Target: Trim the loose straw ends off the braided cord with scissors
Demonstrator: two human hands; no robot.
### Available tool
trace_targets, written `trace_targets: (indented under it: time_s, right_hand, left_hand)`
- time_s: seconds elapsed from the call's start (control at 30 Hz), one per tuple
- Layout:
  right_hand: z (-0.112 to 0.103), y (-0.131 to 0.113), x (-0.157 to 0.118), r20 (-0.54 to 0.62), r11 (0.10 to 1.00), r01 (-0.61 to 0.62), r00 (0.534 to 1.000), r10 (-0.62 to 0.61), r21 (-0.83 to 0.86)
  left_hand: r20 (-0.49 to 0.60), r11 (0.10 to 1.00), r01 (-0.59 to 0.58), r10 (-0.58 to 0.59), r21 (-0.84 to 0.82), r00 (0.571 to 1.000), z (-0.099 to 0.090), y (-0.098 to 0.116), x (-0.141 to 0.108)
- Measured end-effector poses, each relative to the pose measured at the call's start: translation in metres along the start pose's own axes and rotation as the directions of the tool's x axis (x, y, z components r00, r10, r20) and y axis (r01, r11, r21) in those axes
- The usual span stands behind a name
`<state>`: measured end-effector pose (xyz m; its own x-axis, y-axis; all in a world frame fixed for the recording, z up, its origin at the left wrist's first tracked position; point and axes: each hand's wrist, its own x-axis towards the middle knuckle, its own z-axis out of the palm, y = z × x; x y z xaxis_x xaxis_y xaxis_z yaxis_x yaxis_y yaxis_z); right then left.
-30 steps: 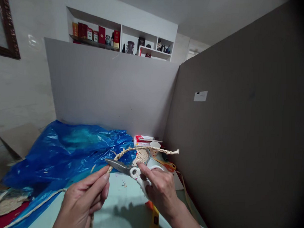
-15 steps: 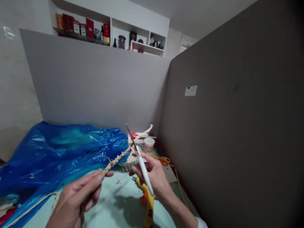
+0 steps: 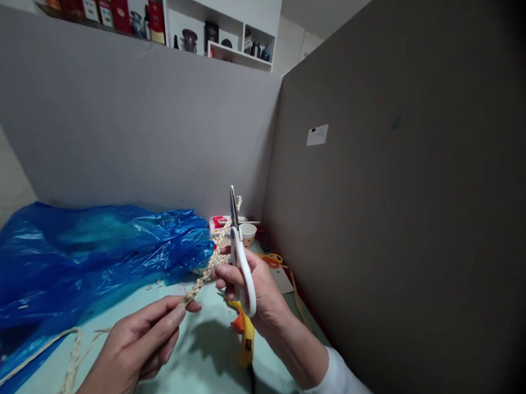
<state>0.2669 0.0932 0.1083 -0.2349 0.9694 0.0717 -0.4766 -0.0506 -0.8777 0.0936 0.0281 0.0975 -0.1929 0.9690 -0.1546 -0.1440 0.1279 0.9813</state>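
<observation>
Between thumb and fingers my left hand [image 3: 143, 336] pinches a cream braided cord [image 3: 203, 277], which slants up and away to the right. Its far end rises behind the blades of white-handled scissors [image 3: 244, 271]. My right hand [image 3: 251, 283] is closed around these scissors, blades pointing up and nearly together. The right fingertips lie close to the cord; whether they touch it I cannot tell. Under my right hand a yellow glue gun [image 3: 246, 340] with an orange trigger rests on the pale green table [image 3: 196, 367], its black cable running toward me.
A crumpled blue plastic sheet [image 3: 97, 243] covers the left and back of the table. Behind my right hand stand a paper cup [image 3: 248, 234] and orange-handled scissors [image 3: 271, 260]. Loose cord [image 3: 74, 351] lies at lower left. Grey panels [image 3: 353, 194] rise behind and on the right.
The scissors have turned more upright and their blades look closer together. My right hand has moved slightly left along the cord. The whole view has tilted down and shifted right.
</observation>
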Motion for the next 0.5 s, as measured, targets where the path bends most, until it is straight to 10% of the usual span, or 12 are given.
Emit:
trace_targets:
  time_s: [0.23, 0.5]
  right_hand:
    - [-0.015, 0.006, 0.011, -0.002, 0.873, 0.010, 1.000, -0.013, -0.488]
    - [-0.025, -0.001, 0.006, 0.129, 0.454, 0.336, 0.895, -0.427, -0.825]
  left_hand:
    - [-0.065, 0.992, -0.119, 0.117, -0.034, 0.991, -0.005, 0.012, -0.005]
    - [-0.142, 0.980, -0.191, 0.182, -0.054, 0.973, -0.022, 0.011, 0.016]
